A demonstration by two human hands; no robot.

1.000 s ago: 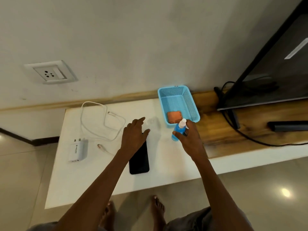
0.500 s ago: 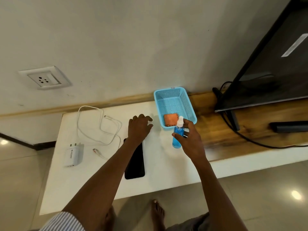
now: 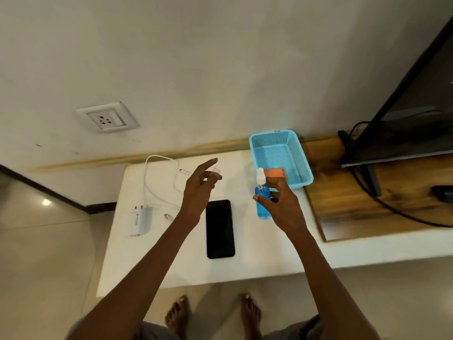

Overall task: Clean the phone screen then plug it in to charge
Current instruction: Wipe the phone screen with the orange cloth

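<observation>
A black phone (image 3: 219,229) lies screen up on the white table (image 3: 171,266), untouched. My right hand (image 3: 282,204) grips a blue spray bottle (image 3: 262,207) with a bare white nozzle, held upright just right of the phone. My left hand (image 3: 198,190) is raised above the table beyond the phone's far end and pinches a small clear cap (image 3: 215,171) in its fingertips. An orange cloth (image 3: 275,172) lies in the blue basket (image 3: 304,163), partly hidden by my right hand. A white charger adapter (image 3: 141,220) and its white cable (image 3: 157,182) lie at the left.
A wall socket (image 3: 106,120) sits on the wall above the table's left end. A dark TV (image 3: 404,119) with black cords stands on the wooden shelf (image 3: 367,212) to the right. My bare feet are on the floor below the table edge.
My left hand has lifted off the phone and now holds the clear cap up. The phone lies uncovered. The right hand still holds the bottle in about the same place.
</observation>
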